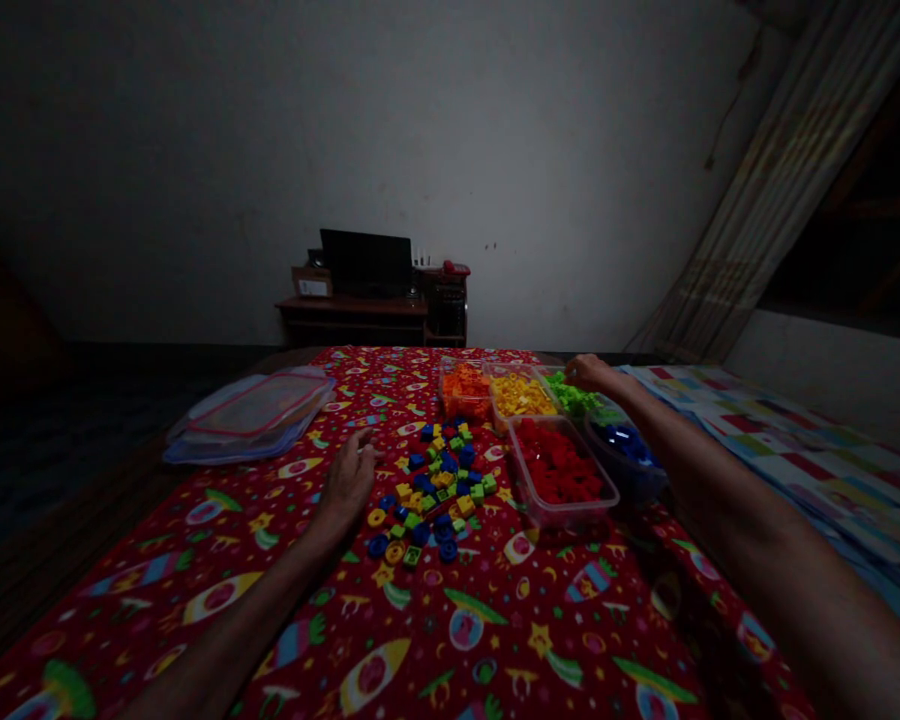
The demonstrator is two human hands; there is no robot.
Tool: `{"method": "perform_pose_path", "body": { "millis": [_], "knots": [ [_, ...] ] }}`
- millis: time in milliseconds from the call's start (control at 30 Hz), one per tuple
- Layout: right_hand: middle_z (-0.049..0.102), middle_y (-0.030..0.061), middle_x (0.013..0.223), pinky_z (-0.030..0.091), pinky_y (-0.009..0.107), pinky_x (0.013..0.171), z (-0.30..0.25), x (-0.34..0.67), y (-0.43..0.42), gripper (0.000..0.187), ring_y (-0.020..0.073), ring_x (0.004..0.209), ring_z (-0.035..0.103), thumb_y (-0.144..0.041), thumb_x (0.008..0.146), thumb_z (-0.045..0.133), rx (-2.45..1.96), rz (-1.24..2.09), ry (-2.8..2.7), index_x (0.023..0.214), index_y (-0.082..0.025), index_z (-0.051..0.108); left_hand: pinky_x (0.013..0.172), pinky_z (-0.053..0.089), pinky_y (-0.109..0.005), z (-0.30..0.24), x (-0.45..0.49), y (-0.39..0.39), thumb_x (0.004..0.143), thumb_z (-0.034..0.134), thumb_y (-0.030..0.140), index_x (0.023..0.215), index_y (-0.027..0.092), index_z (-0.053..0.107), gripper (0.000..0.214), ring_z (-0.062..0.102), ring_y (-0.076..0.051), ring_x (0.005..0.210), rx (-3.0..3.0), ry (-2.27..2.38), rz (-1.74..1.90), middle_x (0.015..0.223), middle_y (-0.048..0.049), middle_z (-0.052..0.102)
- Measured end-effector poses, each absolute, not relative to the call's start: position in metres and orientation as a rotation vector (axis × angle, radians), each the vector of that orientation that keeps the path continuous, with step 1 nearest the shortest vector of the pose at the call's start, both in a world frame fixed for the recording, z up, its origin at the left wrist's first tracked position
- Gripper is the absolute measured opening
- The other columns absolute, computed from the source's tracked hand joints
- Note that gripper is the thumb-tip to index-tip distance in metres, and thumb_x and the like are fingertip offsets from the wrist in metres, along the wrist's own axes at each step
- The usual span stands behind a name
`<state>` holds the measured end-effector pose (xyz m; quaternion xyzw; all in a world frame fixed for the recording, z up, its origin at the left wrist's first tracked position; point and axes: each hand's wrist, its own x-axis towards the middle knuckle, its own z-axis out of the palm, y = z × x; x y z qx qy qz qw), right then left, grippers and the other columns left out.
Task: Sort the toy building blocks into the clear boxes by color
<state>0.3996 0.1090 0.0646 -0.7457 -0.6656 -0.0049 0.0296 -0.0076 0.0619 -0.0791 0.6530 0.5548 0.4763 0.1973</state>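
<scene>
A loose pile of small blue, yellow and green toy bricks (439, 490) lies on a red patterned cloth (495, 620). My left hand (347, 482) rests on the cloth just left of the pile, fingers curled loosely, nothing visible in it. My right hand (586, 372) reaches far over the tub of green bricks (581, 398), fingers pinched downward; what it holds, if anything, is hidden. Beside it stand tubs of orange bricks (465, 390), yellow bricks (521, 395), red bricks (559, 470) and blue bricks (626, 445).
Several clear lids (251, 412) are stacked at the left on the cloth. A chequered cloth (795, 450) lies to the right. A low desk with a dark screen (367, 265) stands against the back wall. The room is dim.
</scene>
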Motion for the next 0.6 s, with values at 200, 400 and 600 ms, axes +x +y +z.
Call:
{"method": "perform_pose_path", "body": {
  "millis": [200,400,600],
  "knots": [
    [0.071,0.0103,0.081,0.044,0.019,0.065,0.047,0.406,0.114,0.033,0.0132,0.072,0.065,-0.004,0.075,0.053,-2.278,0.124,-2.121,0.103,-0.009,0.07,0.094,0.043,-0.046,-0.068,-0.003,0.05,0.084,0.029,0.036,0.119,0.013,0.049,0.046,0.059,-0.027,0.103,1.953,1.676,1.169,0.093,-0.0112,0.068],
    [0.068,0.0101,0.109,0.045,0.019,0.081,0.046,0.433,0.123,0.051,0.018,0.1,0.063,0.006,0.067,0.049,-2.23,-0.022,-2.021,0.109,-0.016,0.069,0.09,0.046,-0.042,-0.07,-0.001,0.046,0.085,0.027,0.038,0.114,0.015,0.052,0.045,0.062,-0.024,0.093,2.039,1.65,1.157,0.107,-0.0126,0.063],
    [0.069,0.0128,0.103,0.047,0.019,0.072,0.048,0.454,0.122,0.048,0.0174,0.088,0.066,-0.002,0.071,0.051,-2.339,-0.032,-1.852,0.116,-0.011,0.064,0.094,0.044,-0.041,-0.069,0.0,0.047,0.084,0.029,0.035,0.107,0.016,0.057,0.041,0.058,-0.024,0.101,2.111,1.66,1.157,0.106,-0.0115,0.062]
  ]
}}
